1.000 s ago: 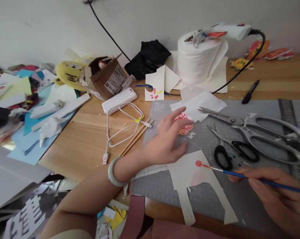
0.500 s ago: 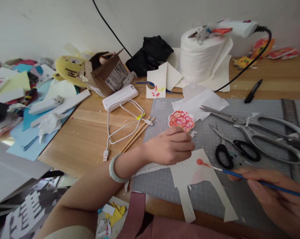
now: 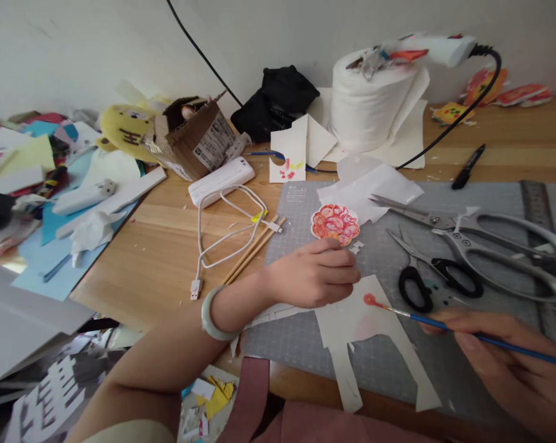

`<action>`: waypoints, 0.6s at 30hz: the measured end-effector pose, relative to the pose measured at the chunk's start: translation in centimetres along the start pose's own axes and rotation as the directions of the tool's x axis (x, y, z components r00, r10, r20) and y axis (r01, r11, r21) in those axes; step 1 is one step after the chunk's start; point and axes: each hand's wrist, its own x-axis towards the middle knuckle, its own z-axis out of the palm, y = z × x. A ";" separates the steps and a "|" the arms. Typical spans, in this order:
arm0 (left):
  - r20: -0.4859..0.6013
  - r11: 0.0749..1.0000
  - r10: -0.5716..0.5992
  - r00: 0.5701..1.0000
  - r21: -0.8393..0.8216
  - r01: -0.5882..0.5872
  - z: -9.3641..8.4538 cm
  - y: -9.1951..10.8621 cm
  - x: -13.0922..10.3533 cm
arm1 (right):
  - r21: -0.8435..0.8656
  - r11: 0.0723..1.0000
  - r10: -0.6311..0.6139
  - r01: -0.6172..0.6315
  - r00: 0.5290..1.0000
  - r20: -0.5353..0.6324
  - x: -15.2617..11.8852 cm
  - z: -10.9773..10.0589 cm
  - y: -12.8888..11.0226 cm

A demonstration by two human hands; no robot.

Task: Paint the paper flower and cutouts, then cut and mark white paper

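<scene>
The left hand, spread earlier, is now curled, contents I cannot tell; the painted flower farther away shows more; the right hand holds the brush at the near paper.

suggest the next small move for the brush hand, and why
Probably a light stroke at the edge of the red spot: the right hand holds the paintbrush with its reddish tip by that spot, and the white paper around it looks mostly unpainted.

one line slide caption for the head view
Right hand holding a blue-handled paintbrush at a red spot on cut white paper, left hand curled near a painted flower cutout.
</scene>
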 end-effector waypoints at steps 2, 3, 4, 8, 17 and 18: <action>-0.011 1.000 0.006 1.000 0.003 -0.006 0.0 0.0 0.0 | 0.017 1.000 0.009 -0.009 1.000 -0.006 -0.1 0.0 0.1; -0.007 1.000 0.007 1.000 0.004 -0.007 0.1 0.0 0.0 | 0.026 0.999 0.020 -0.020 1.000 -0.014 -0.2 0.0 0.2; -0.001 1.000 0.007 1.000 0.007 -0.007 0.1 0.0 0.0 | 0.037 0.999 0.029 -0.028 0.999 -0.028 -0.2 -0.1 0.2; 0.008 1.000 0.006 1.000 -0.012 -0.006 0.2 0.0 0.0 | 0.084 0.996 0.045 -0.039 0.996 -0.071 -0.5 -0.1 0.2; -0.007 1.000 0.006 1.000 -0.001 -0.006 0.2 0.1 0.0 | 0.083 0.995 0.053 -0.052 0.998 -0.020 -0.3 0.1 -0.1; -0.007 1.000 0.005 1.000 -0.010 -0.005 0.2 0.1 0.0 | 0.080 0.996 0.043 -0.041 0.999 -0.023 -0.3 0.1 -0.1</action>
